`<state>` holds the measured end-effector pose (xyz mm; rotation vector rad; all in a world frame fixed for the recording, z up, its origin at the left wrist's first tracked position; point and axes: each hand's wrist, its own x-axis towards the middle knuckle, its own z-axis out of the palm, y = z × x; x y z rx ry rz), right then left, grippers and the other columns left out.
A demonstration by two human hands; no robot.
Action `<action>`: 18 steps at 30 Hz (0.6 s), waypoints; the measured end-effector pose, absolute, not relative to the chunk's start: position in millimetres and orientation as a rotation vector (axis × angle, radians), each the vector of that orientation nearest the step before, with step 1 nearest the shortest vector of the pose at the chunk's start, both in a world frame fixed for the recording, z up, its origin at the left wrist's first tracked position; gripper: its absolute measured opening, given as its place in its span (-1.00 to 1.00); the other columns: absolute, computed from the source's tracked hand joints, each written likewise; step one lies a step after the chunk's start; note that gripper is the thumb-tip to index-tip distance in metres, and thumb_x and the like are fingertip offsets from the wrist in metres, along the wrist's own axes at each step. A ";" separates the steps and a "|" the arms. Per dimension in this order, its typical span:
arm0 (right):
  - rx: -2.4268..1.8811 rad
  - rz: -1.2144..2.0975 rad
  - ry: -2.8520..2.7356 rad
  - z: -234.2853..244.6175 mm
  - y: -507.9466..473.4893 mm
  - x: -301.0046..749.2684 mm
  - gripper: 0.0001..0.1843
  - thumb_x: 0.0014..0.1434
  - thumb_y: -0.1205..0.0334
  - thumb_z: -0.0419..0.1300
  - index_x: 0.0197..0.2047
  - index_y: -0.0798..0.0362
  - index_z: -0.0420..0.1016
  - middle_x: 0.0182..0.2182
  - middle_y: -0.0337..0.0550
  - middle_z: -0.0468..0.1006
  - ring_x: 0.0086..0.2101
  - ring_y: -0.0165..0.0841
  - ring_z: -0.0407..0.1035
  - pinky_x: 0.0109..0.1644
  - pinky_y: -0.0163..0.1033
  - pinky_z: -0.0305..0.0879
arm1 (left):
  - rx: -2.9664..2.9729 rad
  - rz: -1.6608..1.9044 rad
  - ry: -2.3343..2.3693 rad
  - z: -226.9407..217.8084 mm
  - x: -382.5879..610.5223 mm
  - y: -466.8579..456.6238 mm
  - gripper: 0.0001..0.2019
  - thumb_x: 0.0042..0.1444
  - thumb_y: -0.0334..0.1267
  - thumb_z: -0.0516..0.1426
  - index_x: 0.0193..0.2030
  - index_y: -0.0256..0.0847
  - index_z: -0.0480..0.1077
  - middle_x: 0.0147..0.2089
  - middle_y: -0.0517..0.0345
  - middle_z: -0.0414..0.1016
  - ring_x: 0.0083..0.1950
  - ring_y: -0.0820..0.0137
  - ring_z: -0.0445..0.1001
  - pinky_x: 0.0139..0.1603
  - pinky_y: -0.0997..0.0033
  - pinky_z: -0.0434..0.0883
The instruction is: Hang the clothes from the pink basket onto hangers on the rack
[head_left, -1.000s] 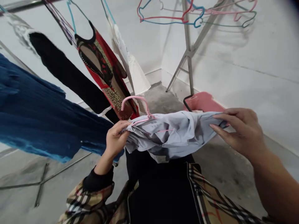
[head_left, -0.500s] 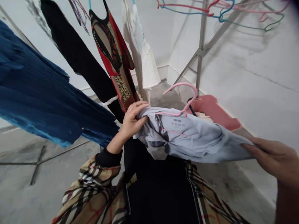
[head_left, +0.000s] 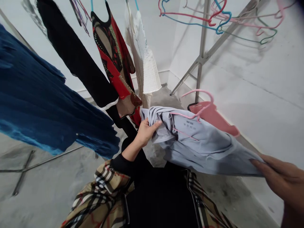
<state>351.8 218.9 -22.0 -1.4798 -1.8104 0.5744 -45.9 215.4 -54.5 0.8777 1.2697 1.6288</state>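
Observation:
A light grey shirt (head_left: 201, 147) is stretched out in front of me with a pink hanger (head_left: 198, 103) inside its neck, the hook sticking up. My left hand (head_left: 145, 132) grips the shirt's left end, fingers closed on the cloth. At the lower right my right hand (head_left: 280, 182) pinches the shirt's other end and holds it taut. The printed neck label faces up near the hanger.
Several garments hang on a rail at the left: a blue top (head_left: 47, 107), a black one (head_left: 78, 60), a red patterned one (head_left: 114, 60), a white one (head_left: 144, 60). Empty coloured hangers (head_left: 213, 19) hang from a metal rack (head_left: 201, 53). A pink basket (head_left: 215, 118) sits by the wall.
My hands have moved apart, so the bunched shirt is now pulled out flat. The right hand went down and right; the hanger shifted right with the shirt.

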 end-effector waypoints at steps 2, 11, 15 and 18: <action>-1.437 0.615 -1.885 -23.6 223.0 354.5 -0.74 -0.08 0.17 0.31 -0.34 -0.48 0.64 -0.36 -0.23 0.68 -0.40 -0.11 0.56 -0.26 -0.11 0.49 | 0.778 1.596 1.173 -45.9 -45.3 215.2 -0.58 -0.13 -0.07 0.40 -0.20 -0.27 0.47 -0.25 0.14 0.60 -0.27 0.43 0.53 -0.16 0.46 0.48; -1.468 0.688 -1.965 -35.7 224.3 359.1 -0.80 -0.06 0.13 0.31 -0.36 -0.45 0.66 -0.37 -0.23 0.68 -0.34 -0.06 0.58 -0.22 -0.10 0.52 | 0.496 1.440 0.802 -34.8 -40.4 205.2 -0.45 -0.12 0.19 0.32 -0.14 -0.22 0.49 -0.22 0.07 0.63 -0.10 0.14 0.61 -0.02 0.15 0.55; -1.517 0.611 -1.816 -45.2 220.4 366.8 -0.82 -0.04 0.14 0.32 -0.37 -0.42 0.66 -0.40 -0.24 0.67 -0.38 -0.12 0.57 -0.26 -0.15 0.49 | 0.648 1.313 0.909 -37.5 -34.5 201.7 -0.46 -0.10 0.15 0.33 -0.13 -0.27 0.48 -0.26 0.04 0.62 -0.13 0.16 0.60 -0.08 0.24 0.54; -1.484 0.598 -1.797 -54.0 220.1 372.5 -0.87 -0.07 0.08 0.32 -0.38 -0.31 0.68 -0.43 -0.22 0.66 -0.42 -0.13 0.56 -0.31 -0.15 0.49 | 0.781 1.283 1.009 -35.8 -32.3 199.0 -0.46 -0.14 0.04 0.39 -0.10 -0.30 0.47 -0.26 0.08 0.61 -0.19 0.27 0.58 -0.13 0.36 0.50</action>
